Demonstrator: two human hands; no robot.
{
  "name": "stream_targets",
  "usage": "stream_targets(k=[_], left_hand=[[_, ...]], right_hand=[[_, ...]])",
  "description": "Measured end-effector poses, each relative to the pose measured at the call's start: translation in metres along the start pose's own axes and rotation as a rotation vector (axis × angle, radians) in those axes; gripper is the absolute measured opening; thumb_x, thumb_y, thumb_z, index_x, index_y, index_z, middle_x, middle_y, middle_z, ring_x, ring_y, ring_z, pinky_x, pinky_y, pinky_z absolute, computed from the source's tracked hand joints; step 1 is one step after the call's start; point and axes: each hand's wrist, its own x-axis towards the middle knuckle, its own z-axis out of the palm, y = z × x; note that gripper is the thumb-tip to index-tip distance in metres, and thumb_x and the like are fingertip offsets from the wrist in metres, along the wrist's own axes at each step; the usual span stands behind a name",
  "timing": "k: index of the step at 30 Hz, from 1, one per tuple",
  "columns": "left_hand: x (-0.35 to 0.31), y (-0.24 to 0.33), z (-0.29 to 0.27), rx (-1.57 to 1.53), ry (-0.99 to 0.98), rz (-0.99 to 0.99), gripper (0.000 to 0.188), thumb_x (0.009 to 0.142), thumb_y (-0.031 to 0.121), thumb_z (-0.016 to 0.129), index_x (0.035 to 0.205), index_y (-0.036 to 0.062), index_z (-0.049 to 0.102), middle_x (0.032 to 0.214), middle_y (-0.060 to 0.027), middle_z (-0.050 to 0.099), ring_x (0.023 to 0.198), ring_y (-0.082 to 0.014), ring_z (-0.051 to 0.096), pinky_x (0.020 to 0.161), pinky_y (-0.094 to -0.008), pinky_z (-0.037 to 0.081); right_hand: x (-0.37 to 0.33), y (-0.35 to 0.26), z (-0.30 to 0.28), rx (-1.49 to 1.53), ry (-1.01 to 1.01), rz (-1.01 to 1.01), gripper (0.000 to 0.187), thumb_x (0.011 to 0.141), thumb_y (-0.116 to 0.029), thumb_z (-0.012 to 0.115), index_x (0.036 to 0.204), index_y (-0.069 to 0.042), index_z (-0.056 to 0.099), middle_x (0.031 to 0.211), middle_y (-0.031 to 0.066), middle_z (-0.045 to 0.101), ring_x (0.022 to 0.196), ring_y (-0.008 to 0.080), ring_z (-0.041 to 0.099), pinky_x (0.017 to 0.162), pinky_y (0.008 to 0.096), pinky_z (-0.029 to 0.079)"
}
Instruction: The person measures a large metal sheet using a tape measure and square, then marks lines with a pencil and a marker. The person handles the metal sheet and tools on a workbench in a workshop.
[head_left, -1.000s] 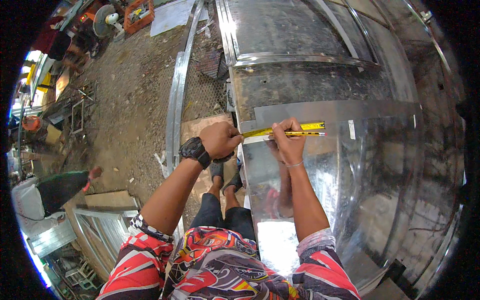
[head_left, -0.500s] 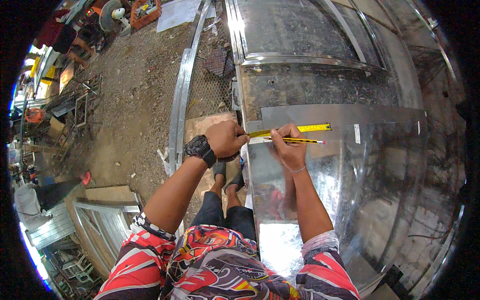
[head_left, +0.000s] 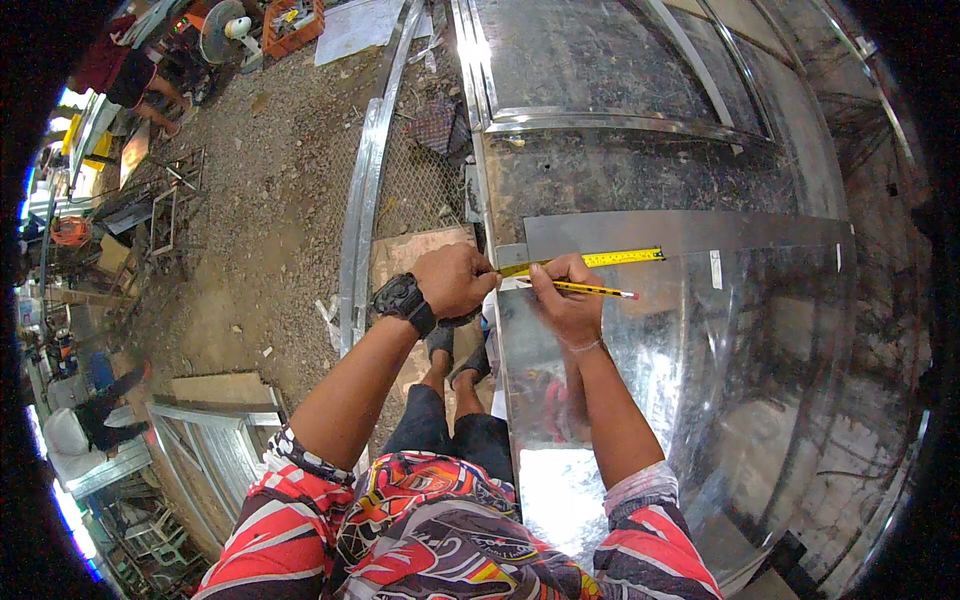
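Note:
A yellow tape measure blade (head_left: 625,257) lies stretched across a shiny metal sheet (head_left: 640,320) on the workbench. My left hand (head_left: 453,280), with a black watch on its wrist, is closed on the tape's near end at the bench's left edge. The tape's case is hidden in or under that hand. My right hand (head_left: 570,305) rests on the sheet just below the blade, its fingers pinching a yellow-and-black pencil (head_left: 600,290). The pencil's pink eraser end points right and its tip points left, toward my left hand.
Long metal channels (head_left: 365,200) stand left of the bench beside wire mesh (head_left: 425,175). Metal framing (head_left: 620,120) lies on the bench's far part. A fan (head_left: 222,32) and an orange crate (head_left: 292,25) are at far left. Two other people are at the left.
My right hand has slid slightly left and down with the pencil. My left hand and the tape have barely moved. The person at lower left has shifted.

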Motion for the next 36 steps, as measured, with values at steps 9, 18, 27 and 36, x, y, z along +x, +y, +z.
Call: stream_targets(k=[9,18,27,36], left_hand=[[0.001,0.003,0.007,0.008,0.027,-0.002,0.031,0.093,0.034,0.067,0.087,0.0052,0.077,0.068,-0.0135,0.071,0.061,-0.0267,0.070,0.062,-0.0427,0.055],[-0.001,0.006,0.004,0.010,-0.002,-0.010,0.031,0.092,0.035,0.067,0.090,0.0052,0.077,0.070,-0.0160,0.070,0.064,-0.0307,0.071,0.065,-0.0442,0.055],[0.000,0.001,0.007,-0.002,0.003,-0.008,0.031,0.093,0.034,0.067,0.090,0.0049,0.077,0.070,-0.0153,0.071,0.063,-0.0301,0.071,0.064,-0.0437,0.055],[0.000,-0.001,0.010,-0.008,0.020,0.004,0.032,0.093,0.032,0.067,0.091,0.0017,0.077,0.070,-0.0174,0.070,0.062,-0.0295,0.070,0.063,-0.0437,0.054]], right_hand=[[-0.001,-0.003,-0.003,-0.116,-0.032,-0.105,0.024,0.093,-0.001,0.074,0.079,-0.004,0.055,0.072,0.0019,0.061,0.063,0.0058,0.051,0.058,0.0266,0.044],[-0.003,0.002,-0.001,-0.100,-0.014,-0.067,0.024,0.095,-0.004,0.073,0.079,-0.005,0.055,0.071,0.0015,0.060,0.063,0.0060,0.051,0.057,0.0272,0.044],[-0.003,0.009,-0.004,-0.069,-0.027,-0.064,0.026,0.095,-0.004,0.072,0.079,-0.006,0.052,0.073,0.0007,0.061,0.067,0.0057,0.051,0.061,0.0263,0.045],[-0.003,0.006,-0.004,-0.137,-0.062,-0.097,0.025,0.095,-0.003,0.072,0.080,-0.006,0.052,0.075,0.0001,0.059,0.067,0.0056,0.050,0.061,0.0264,0.045]])
